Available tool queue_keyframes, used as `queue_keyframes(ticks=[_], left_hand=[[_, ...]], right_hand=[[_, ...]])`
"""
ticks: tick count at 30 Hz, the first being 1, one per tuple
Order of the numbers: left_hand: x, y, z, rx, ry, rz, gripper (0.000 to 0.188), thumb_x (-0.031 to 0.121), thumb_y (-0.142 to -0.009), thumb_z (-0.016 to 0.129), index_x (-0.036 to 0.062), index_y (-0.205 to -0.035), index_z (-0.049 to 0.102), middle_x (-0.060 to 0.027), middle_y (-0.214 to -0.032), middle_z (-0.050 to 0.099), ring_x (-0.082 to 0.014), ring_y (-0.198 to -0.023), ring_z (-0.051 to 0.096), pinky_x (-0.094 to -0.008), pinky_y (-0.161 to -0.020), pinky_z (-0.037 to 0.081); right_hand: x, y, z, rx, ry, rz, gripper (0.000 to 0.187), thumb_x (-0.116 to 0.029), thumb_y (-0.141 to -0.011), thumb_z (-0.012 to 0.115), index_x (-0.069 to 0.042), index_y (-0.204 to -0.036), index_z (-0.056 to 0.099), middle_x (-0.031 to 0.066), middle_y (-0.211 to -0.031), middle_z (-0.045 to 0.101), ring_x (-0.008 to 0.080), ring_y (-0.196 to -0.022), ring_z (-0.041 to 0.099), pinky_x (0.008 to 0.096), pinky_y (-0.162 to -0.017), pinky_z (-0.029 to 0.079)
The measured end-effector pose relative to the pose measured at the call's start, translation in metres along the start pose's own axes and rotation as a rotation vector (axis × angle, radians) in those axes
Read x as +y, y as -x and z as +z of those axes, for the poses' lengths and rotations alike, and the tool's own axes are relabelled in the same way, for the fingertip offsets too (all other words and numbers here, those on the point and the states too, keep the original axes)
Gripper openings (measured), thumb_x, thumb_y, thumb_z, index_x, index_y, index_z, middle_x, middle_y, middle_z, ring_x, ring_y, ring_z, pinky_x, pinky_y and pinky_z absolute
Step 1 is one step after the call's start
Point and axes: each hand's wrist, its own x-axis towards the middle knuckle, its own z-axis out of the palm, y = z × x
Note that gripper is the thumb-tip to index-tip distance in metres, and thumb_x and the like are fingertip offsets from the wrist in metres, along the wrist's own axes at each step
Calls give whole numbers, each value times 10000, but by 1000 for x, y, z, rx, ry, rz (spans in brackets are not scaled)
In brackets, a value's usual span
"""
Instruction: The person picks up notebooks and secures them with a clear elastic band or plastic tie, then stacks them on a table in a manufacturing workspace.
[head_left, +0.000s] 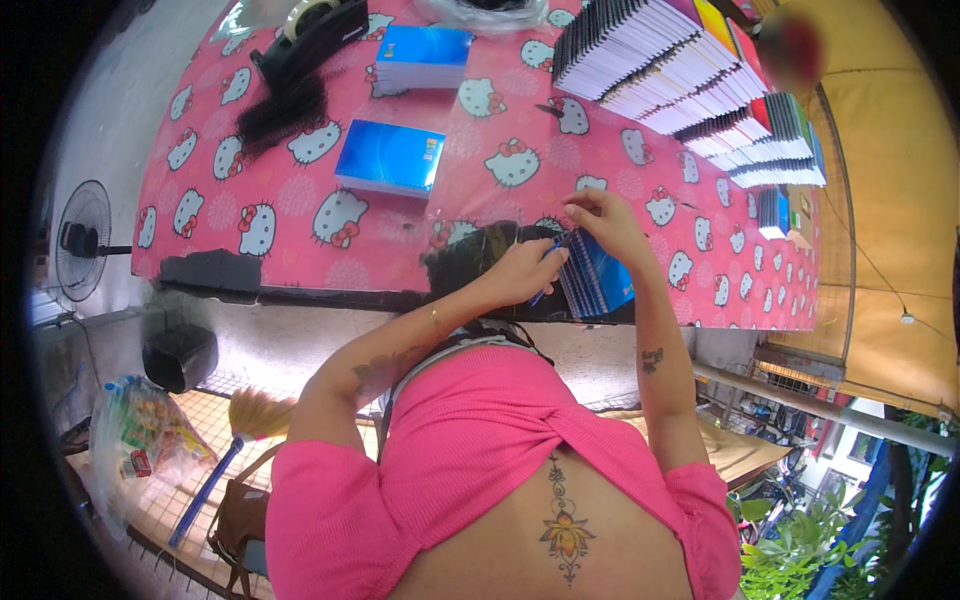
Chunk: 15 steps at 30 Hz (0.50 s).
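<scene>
A stack of blue spiral notebooks (598, 280) sits at the table's near edge, its dark bindings facing left. My left hand (532, 270) is closed around a thin blue tool (540, 296) beside that stack; its kind is unclear. Just above the same notebooks, my right hand (610, 222) has its thumb and fingers pinched together. Whatever lies between those fingertips is too small to make out. Farther left are a short stack with a blue cover (390, 157) and another blue-covered stack (424, 55).
Tall rows of notebooks (655, 65) fill the table's far right. A tape dispenser (312, 40) stands far left, by a pile of black bristly pieces (285, 112). The pink patterned tablecloth (390, 245) has worn black patches along its near edge. A fan (82, 240) stands left.
</scene>
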Motion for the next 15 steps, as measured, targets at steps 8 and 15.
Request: queue_keyframes(ticks=[8, 15], left_hand=[[3, 0, 4, -24, 30, -16, 344, 316, -1032, 453, -4, -929, 526, -57, -712, 577, -160, -587, 638, -296, -489, 503], [-16, 8, 13, -74, -42, 68, 368, 342, -1032, 448, -6, -1007, 562, -71, -782, 618, -151, -671, 668, -301, -539, 517]], right_hand=[[-1, 1, 1, 0, -13, 12, 244, -163, -910, 663, 14, -1077, 678, 86, -894, 712, 129, -786, 658, 288, -719, 521], [-3, -1, -5, 37, -181, 74, 247, -183, -918, 664, 21, -1059, 668, 71, -896, 699, 115, -796, 618, 286, -717, 501]])
